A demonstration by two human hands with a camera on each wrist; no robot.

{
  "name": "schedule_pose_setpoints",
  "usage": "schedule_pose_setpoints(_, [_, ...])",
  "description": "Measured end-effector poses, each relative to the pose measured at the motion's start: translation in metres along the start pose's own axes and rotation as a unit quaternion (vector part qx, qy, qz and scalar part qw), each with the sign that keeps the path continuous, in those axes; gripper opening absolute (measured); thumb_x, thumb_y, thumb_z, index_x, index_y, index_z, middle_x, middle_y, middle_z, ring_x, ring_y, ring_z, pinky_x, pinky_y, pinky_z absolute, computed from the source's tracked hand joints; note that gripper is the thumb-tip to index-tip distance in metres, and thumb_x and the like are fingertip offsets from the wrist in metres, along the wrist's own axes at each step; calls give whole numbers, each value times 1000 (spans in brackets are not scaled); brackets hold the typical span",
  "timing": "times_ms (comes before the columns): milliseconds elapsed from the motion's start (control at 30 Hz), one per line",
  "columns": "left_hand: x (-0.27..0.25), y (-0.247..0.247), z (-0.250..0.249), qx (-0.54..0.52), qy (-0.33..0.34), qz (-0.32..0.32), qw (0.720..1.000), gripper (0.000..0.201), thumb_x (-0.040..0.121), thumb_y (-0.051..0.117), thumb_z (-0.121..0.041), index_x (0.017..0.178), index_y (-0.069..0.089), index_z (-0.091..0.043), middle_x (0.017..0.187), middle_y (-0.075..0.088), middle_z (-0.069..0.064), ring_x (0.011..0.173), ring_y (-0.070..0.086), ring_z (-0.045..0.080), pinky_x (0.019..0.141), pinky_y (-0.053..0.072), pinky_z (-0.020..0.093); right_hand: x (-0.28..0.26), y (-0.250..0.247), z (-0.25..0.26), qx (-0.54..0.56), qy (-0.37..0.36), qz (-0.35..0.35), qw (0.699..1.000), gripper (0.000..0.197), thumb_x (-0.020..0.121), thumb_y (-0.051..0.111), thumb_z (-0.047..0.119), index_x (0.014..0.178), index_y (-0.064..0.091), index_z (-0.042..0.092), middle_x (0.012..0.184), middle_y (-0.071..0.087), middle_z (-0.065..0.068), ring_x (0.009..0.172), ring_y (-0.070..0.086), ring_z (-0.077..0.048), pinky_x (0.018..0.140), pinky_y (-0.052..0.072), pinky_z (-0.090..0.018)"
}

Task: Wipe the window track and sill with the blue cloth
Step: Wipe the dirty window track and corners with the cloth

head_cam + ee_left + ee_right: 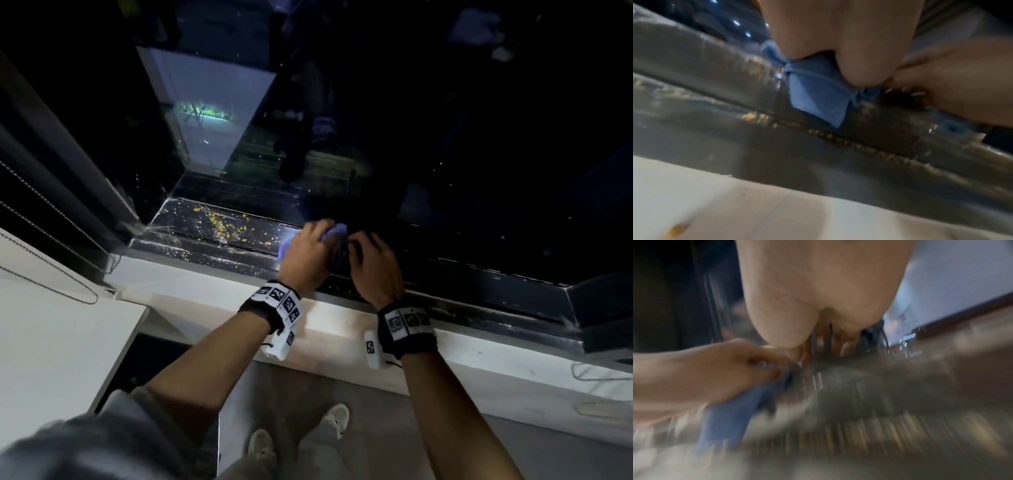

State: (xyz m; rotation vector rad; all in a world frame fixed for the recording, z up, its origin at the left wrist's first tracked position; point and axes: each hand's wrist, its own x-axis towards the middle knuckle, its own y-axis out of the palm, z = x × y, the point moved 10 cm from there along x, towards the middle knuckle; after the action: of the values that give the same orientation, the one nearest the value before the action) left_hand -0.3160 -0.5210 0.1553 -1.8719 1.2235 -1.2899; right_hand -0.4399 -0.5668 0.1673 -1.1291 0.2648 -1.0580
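Observation:
The blue cloth (339, 229) is bunched on the dark window track (212, 240), under the dark glass. My left hand (318, 236) grips it from the left, and a folded corner of the cloth (816, 97) hangs below the left hand (838, 48). My right hand (359, 245) sits close beside it with curled fingers meeting the cloth's right edge. The right wrist view is blurred; it shows the right hand (818, 288) above, and the left hand (715, 369) holding the cloth (727, 418). Yellow crumbs (219, 221) litter the track to the left. The white sill (212, 291) runs in front.
A line of crumbs (859, 146) lies in a groove of the track, in front of the cloth. A bead blind cord (51, 284) hangs over a white surface (51, 342) at the left. A thin cable (599, 373) lies on the sill's far right. My shoes (335, 418) stand below.

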Motion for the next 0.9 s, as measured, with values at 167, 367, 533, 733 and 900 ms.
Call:
schedule_pose_setpoints(167, [-13,5,2,-15,18,2,1000,28,98,56,-26,115,77,-19,126,69,4,109,58,34,89,46,40,-19,25,-4,-89,-32,-29,995,19,108,48,23,114,64,16,119,57,-9,104,55,-32,93,47,-46])
schedule_pose_setpoints(367, [-47,0,17,9,6,30,1000,32,84,77,-6,110,72,-24,124,65,-9,91,45,26,90,43,40,-18,18,5,-69,-63,-51,994,5,100,59,12,101,62,16,104,57,-10,94,54,-34,87,46,-46])
schedule_pose_setpoints(533, [-5,-25,4,-48,16,-37,998,17,104,60,-21,108,76,-17,115,67,1,95,47,26,90,37,29,-18,32,-12,-62,-1,-17,998,18,101,52,17,115,62,15,122,55,-10,108,53,-34,95,44,-45])
schedule_pose_setpoints(733, [-10,54,13,21,-14,31,999,33,108,38,-28,115,69,-23,116,67,-6,102,62,32,94,36,41,-18,36,-21,-22,35,5,999,23,96,56,9,118,60,14,125,55,-8,115,52,-30,100,47,-48])
schedule_pose_setpoints(900, [-35,37,3,32,-5,57,998,23,97,40,-15,100,63,-18,112,60,-1,97,56,32,91,33,37,-15,29,-16,1,29,-23,999,23,99,40,26,104,61,16,113,57,-9,102,53,-34,91,44,-49])
